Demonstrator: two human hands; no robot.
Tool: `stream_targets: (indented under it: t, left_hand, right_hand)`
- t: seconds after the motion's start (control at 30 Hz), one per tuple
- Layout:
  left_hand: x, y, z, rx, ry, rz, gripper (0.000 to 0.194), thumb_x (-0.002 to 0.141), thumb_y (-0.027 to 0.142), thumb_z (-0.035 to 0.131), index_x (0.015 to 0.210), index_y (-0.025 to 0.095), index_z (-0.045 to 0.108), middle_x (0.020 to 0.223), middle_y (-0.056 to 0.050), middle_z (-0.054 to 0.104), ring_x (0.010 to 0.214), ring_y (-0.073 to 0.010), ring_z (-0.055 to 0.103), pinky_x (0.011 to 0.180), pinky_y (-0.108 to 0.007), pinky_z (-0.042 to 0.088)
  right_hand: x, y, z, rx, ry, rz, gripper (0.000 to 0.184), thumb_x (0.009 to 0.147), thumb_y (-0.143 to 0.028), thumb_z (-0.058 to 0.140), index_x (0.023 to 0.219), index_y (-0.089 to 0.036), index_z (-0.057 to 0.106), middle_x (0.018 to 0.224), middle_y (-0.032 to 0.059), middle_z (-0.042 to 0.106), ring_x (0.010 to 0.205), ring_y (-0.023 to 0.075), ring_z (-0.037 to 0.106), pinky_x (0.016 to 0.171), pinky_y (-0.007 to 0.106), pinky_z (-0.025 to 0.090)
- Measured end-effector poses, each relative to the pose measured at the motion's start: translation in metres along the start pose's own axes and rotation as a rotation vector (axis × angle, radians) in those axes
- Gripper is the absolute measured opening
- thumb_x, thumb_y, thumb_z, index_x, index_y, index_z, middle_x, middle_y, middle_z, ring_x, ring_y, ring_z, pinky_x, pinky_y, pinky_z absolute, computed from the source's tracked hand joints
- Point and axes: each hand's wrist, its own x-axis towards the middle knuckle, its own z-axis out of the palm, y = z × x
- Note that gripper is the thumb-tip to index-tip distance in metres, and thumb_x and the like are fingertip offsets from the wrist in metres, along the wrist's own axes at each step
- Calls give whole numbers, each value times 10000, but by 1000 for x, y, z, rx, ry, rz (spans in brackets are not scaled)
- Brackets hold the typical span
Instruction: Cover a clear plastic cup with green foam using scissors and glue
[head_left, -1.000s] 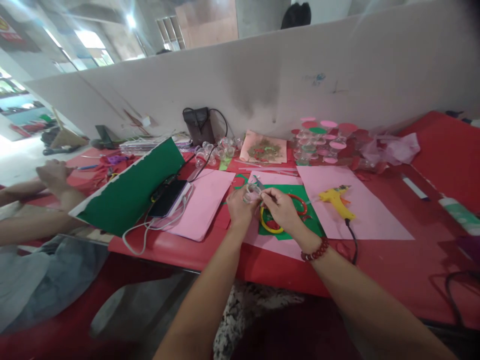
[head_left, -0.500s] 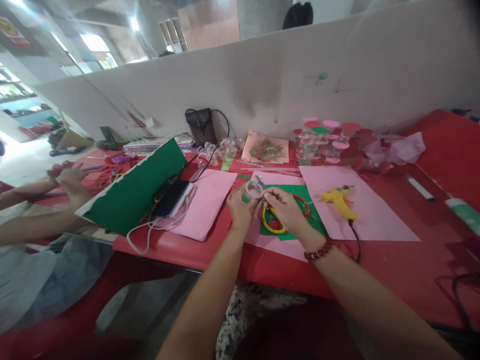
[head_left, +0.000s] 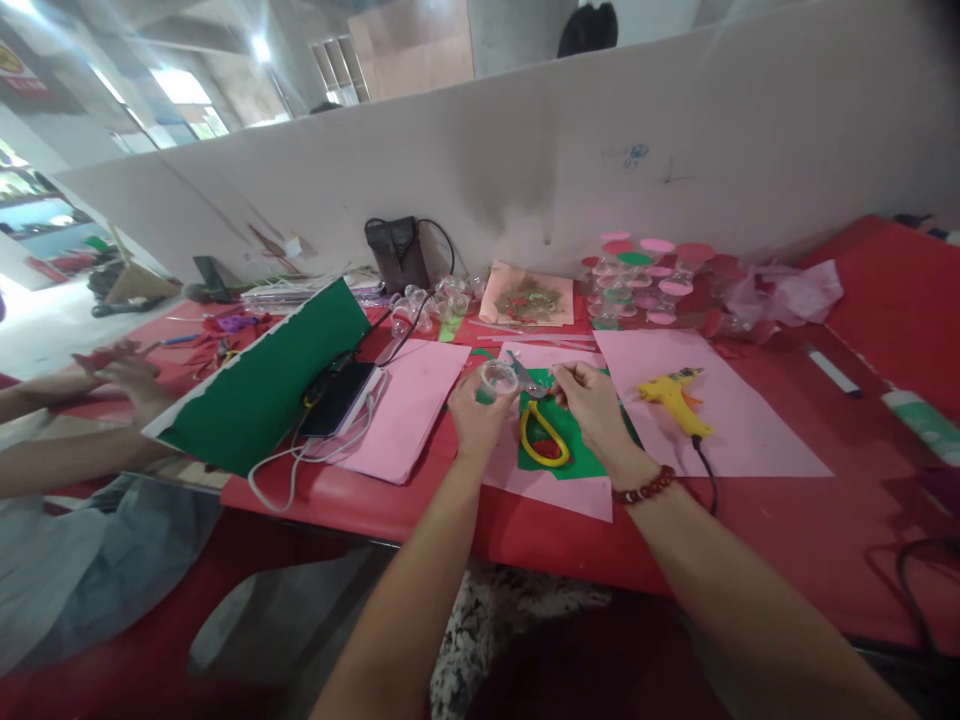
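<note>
My left hand (head_left: 477,412) is closed around a small clear plastic cup (head_left: 498,380), its round rim turned up toward me. My right hand (head_left: 589,398) is a little to the right of the cup, apart from it, with thumb and fingertips pinched together. Whatever is between those fingertips is too small to make out. Below and between my hands lie scissors (head_left: 546,448) with a yellow handle loop showing. They rest on green paper (head_left: 581,466), which lies on a pink sheet (head_left: 555,497).
To the right, a yellow glue gun (head_left: 675,402) with a black cord lies on pink paper (head_left: 757,440). Clear cups with coloured discs (head_left: 656,270) are stacked behind. On the left are a phone (head_left: 337,400), a white cable (head_left: 296,455), a green board (head_left: 262,390) and another person's hands (head_left: 127,375).
My right hand has moved right, away from the cup, still pinched. My left hand keeps the cup in nearly the same place. The view has shifted slightly.
</note>
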Motion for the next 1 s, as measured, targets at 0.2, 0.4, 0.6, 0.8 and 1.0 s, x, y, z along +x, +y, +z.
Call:
stream_targets:
  t: [0.2,0.4,0.6,0.8,1.0]
  left_hand:
    - [0,0,1,9,-6,-11,388,687,363,809,1033,217,713,1016,-59,738,988,-230,671,913,-353,503]
    - [0,-2,0,-111,-11,-18,286,785,266,692,1065,203,679,1026,-55,728,949,-195,675,896,-328,508]
    - [0,-5,0,-155,2,-88,337,731,237,730,1055,204,643,985,-39,720,909,-184,675,845,-307,518]
    - [3,-6,-2,-189,100,-177,350,732,306,744,1017,208,567,913,-18,676,822,-150,647,809,-294,514]
    - [5,-13,-1,-442,86,-228,334,743,224,649,1064,219,556,956,-10,648,830,-121,637,774,-249,518]
  right_hand:
    - [12,6,-15,-321,117,-132,147,796,-292,591,892,-184,619,871,69,683,762,192,625,741,333,491]
    - [10,6,-14,-785,-217,-182,271,779,-289,671,1023,-173,655,962,87,698,904,221,637,825,338,469]
    - [-2,1,-20,-1135,-337,-216,457,694,-468,777,1052,-202,679,1046,129,660,996,305,607,834,385,448]
    - [-4,3,-17,-1122,-362,-99,538,666,-345,762,1155,-167,623,1020,144,668,890,274,646,736,327,447]
    - [6,4,-19,-951,-201,-48,494,654,-293,731,1126,-185,633,851,87,726,715,247,663,591,295,414]
